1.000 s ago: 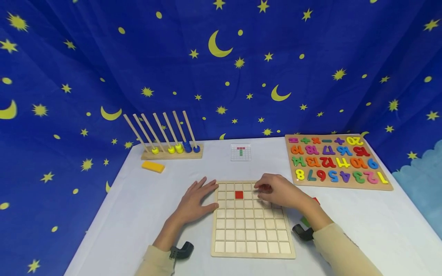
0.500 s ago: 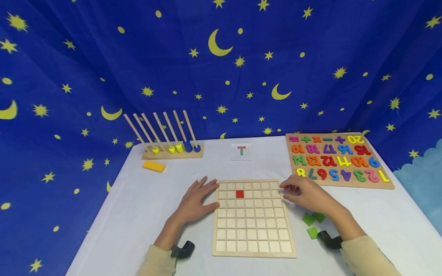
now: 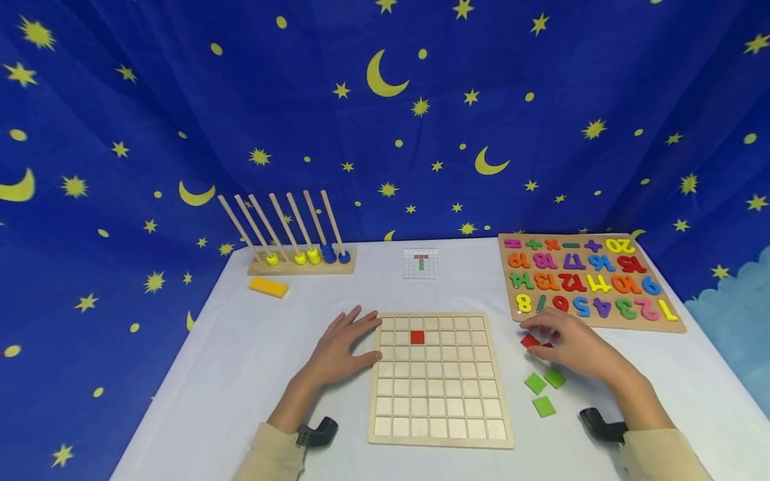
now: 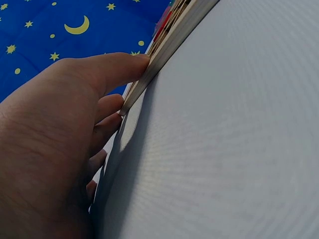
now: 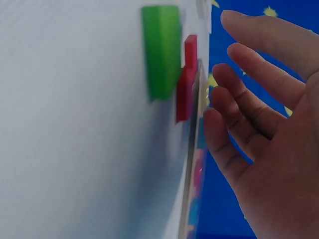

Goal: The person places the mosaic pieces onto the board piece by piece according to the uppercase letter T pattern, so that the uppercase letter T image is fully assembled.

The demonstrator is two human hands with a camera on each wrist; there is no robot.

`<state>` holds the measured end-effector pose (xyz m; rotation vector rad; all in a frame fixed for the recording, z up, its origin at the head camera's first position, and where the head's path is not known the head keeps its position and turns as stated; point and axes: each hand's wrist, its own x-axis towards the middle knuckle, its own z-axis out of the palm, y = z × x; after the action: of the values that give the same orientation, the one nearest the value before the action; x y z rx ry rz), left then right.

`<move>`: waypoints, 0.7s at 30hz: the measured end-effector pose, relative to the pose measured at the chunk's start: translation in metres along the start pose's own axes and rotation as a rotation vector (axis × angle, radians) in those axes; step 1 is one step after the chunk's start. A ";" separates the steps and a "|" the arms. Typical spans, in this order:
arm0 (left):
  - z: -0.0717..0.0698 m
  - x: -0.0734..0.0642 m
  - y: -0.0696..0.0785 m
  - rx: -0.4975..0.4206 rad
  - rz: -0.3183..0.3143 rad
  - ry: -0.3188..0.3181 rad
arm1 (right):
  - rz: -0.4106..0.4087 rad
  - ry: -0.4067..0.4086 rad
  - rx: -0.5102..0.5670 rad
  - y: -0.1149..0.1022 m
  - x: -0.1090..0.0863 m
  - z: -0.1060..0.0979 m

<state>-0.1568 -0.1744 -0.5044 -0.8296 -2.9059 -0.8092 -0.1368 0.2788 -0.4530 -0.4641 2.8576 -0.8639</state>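
My left hand (image 3: 338, 354) rests at the left edge of a wooden grid board (image 3: 442, 443), fingers spread and touching its rim. In the left wrist view the thumb lies against the board's edge (image 4: 162, 52). One red square tile (image 3: 417, 337) sits in a cell of the second row from the back. To the right of the board, my right hand (image 3: 574, 344) is over two red tiles (image 3: 529, 341), partly hidden by its fingers. The right wrist view shows the fingers parted, holding nothing, beside the red tiles (image 5: 184, 94). Several green tiles (image 3: 544, 406) lie just in front.
A wooden number puzzle (image 3: 589, 284) lies at the back right, close behind the right hand. A small pattern card (image 3: 420, 264) is at the back middle. At the back left stand a peg abacus (image 3: 301, 266) with beads and a yellow block (image 3: 268, 288).
My right hand has moved right, off the board to the red tiles beside it, and the green tiles have come into view. The left hand has stayed at the board's edge.
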 end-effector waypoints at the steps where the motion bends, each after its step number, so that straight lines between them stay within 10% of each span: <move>1: 0.001 0.000 0.000 0.000 0.002 0.000 | 0.012 -0.002 -0.004 0.002 -0.001 0.000; 21: 0.000 0.000 0.001 0.006 -0.001 0.004 | 0.073 -0.028 0.005 0.009 0.001 0.004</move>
<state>-0.1566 -0.1734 -0.5040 -0.8256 -2.9044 -0.8006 -0.1390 0.2836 -0.4618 -0.3656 2.8270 -0.8446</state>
